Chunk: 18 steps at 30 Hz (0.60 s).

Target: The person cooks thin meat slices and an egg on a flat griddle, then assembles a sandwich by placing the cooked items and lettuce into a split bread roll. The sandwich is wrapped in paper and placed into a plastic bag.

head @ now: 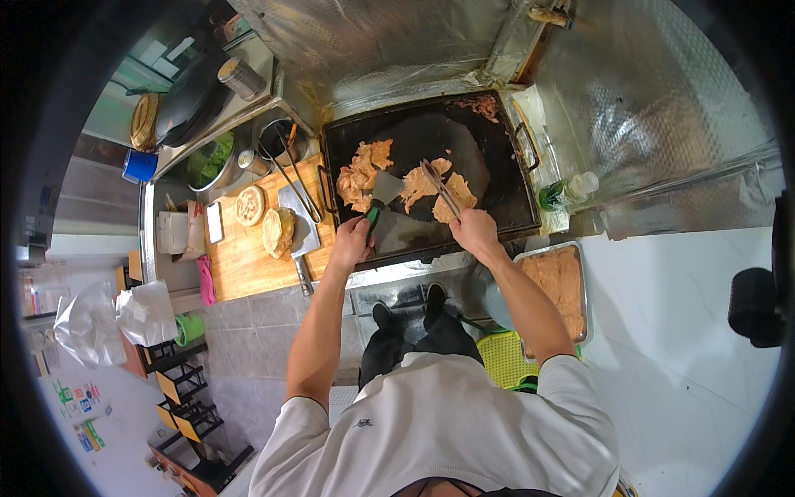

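Observation:
My left hand (352,241) grips the green handle of a scraper (387,187), whose broad metal blade rests by a heap of cooked meat (362,172) on the left of the black griddle (397,233). In my right hand (475,231) is a pair of metal tongs (439,185). Their tips lie over flat pieces of meat (422,188) near the griddle's middle, and another piece (456,197) sits under the tong arms. Whether the tongs pinch any meat cannot be made out. Dark red scraps (481,107) lie in the far right corner.
Left of the griddle, a wooden board (233,271) carries a cleaver (302,233), second tongs (298,186), flatbreads (249,205) and a phone (214,222). A bowl of lettuce (213,158) stands behind. To the right are a green bottle (566,191) and a tray of raw meat (554,289).

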### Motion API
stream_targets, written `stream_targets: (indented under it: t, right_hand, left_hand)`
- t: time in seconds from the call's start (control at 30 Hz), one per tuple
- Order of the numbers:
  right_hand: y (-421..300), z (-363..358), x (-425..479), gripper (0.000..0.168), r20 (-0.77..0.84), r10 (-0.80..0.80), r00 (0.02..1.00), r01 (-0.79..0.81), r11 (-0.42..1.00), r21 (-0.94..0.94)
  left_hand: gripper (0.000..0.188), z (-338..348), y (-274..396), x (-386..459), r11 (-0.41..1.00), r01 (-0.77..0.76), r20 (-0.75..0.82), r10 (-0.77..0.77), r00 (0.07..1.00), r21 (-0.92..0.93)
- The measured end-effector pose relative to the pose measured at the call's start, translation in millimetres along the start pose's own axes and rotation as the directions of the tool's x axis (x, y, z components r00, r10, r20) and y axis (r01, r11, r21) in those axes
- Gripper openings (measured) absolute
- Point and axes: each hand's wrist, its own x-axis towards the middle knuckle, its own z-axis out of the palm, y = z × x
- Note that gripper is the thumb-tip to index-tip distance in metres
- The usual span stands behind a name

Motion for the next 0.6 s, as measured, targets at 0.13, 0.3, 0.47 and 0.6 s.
stream_targets:
  t: [0.13,0.3,0.47,0.6]
  right_hand:
    - [11,-15,-3,0.027,-0.106,0.028,0.994,-0.019,0.996,0.085]
    - [34,-25,4,0.028,-0.115,0.061,0.991,-0.066,0.997,-0.041]
    - [36,-33,6,0.029,-0.083,0.077,0.994,-0.081,0.996,-0.049]
    - [32,-28,1,0.028,-0.061,0.067,0.996,-0.073,0.993,-0.094]
  left_hand:
    - [0.035,2,4,-9,0.999,-0.038,0.001,0.038,0.999,0.032]
    - [0.036,3,1,0,0.984,0.085,0.13,-0.065,0.989,-0.154]
    - [0.036,8,5,0,0.996,0.036,0.09,-0.029,0.996,-0.077]
    - [0.033,-2,1,-5,0.991,0.12,0.166,-0.108,0.98,-0.059]
